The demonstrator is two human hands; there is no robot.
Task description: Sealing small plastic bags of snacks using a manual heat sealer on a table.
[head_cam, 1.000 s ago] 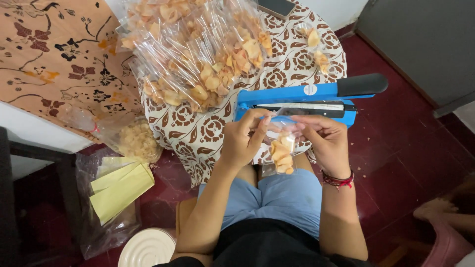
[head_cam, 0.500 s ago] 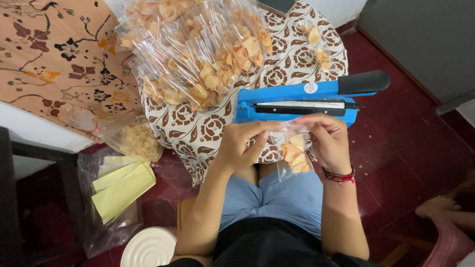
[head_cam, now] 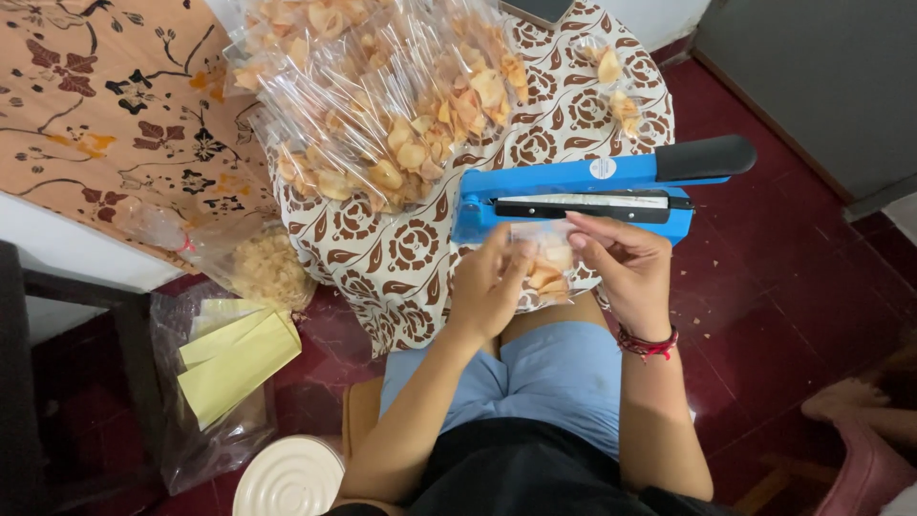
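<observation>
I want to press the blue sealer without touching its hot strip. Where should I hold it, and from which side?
Probably take the black handle at the right end of the blue heat sealer, coming from above. It is raised, rounded and free, far from the sealing strip. Both hands, left hand and right hand, hold the small chip bag just below the strip.

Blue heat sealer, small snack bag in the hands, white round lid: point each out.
blue heat sealer point(head_cam: 573, 177), head view, on its blue arm.
small snack bag point(head_cam: 546, 268), head view, on its filled middle.
white round lid point(head_cam: 287, 478), head view, on its ridged top.
</observation>
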